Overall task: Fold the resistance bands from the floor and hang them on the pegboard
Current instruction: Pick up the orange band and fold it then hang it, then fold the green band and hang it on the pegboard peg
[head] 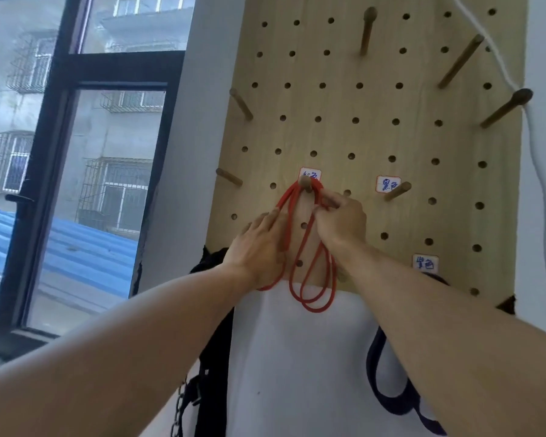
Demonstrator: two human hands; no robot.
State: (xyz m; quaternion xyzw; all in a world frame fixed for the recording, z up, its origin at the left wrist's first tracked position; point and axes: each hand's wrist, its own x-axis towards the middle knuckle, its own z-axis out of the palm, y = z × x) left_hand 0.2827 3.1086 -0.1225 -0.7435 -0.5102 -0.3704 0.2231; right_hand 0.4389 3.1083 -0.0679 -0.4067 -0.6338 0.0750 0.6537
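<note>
A folded red resistance band (pixel 309 279) hangs in several loops from a wooden peg (pixel 305 183) low on the wooden pegboard (pixel 353 102). My right hand (pixel 341 220) pinches the band's strands just right of that peg. My left hand (pixel 259 247) lies with straight fingers against the left strands, pressing them to the board. The loops dangle past the board's bottom edge. A dark purple band (pixel 388 383) hangs lower right, partly hidden behind my right forearm.
Small white labels (pixel 388 183) sit beside pegs. Other bare pegs (pixel 397 190) stick out across the board, and a white cord (pixel 498 67) runs down its right side. A black strap with a chain (pixel 208 373) hangs at lower left. A window (pixel 76 152) fills the left.
</note>
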